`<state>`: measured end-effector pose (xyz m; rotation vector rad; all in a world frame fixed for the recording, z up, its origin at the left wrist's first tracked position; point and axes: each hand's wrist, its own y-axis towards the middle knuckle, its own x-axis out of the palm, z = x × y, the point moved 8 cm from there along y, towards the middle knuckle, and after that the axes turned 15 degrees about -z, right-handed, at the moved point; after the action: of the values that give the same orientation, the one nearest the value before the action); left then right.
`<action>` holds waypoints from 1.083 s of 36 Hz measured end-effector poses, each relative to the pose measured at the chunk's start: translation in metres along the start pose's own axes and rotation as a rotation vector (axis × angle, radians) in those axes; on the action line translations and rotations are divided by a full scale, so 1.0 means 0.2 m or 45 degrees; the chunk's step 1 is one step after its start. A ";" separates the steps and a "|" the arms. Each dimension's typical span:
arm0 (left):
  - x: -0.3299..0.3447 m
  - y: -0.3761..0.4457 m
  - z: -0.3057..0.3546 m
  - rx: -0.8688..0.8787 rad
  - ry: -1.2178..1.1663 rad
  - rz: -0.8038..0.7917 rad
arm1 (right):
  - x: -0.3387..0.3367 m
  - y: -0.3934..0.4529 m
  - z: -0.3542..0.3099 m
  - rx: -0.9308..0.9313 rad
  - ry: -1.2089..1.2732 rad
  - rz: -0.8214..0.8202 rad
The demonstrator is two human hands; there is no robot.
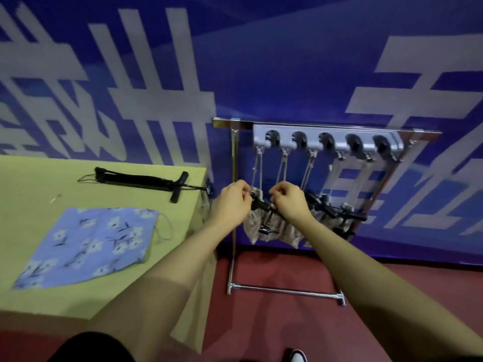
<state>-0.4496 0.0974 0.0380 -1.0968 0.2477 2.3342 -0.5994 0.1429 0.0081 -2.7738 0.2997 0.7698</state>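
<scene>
A grey hook rack hangs on a chrome stand against the blue wall. Several patterned drawstring pouches hang from its hooks by cords, with black objects sticking out of them. My left hand and my right hand are both at the leftmost pouch. Each pinches the pouch's top edge or cord, on either side of a black T-handled object in its mouth. What exactly the fingertips hold is blurred.
A yellow-green table stands on the left. On it lie a black T-handled tool with cords and a flat blue floral pouch. The floor is red. The stand's foot bar lies low ahead.
</scene>
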 end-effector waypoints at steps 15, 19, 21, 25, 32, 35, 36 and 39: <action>-0.40 -0.27 -0.86 -0.370 -0.113 0.100 | 0.92 0.23 -0.41 -0.195 -0.113 -0.300; -0.45 -0.25 -1.07 -0.446 -0.112 0.112 | 1.14 0.36 -0.45 -0.235 -0.220 -0.442; -0.45 -0.23 -1.18 -0.493 -0.124 0.107 | 1.25 0.44 -0.45 -0.247 -0.274 -0.494; -0.41 -0.18 -1.38 -0.597 -0.117 -0.005 | 1.44 0.57 -0.44 -0.288 -0.417 -0.636; -0.28 -0.11 -1.66 -0.770 0.138 -0.335 | 1.73 0.70 -0.38 -0.376 -0.805 -0.891; -0.21 -0.12 -1.74 -0.826 0.197 -0.448 | 1.82 0.72 -0.36 -0.385 -0.935 -0.906; -0.21 -0.11 -1.75 -0.814 0.246 -0.452 | 1.83 0.72 -0.35 -0.397 -0.956 -0.900; -0.22 -0.08 -1.78 -0.769 0.351 -0.442 | 1.89 0.73 -0.36 -0.423 -0.980 -0.868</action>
<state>-0.1837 -0.0415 -0.1606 -1.5968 -0.5469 1.9784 -0.2872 -0.0659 -0.1581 -2.3103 -0.9204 1.6491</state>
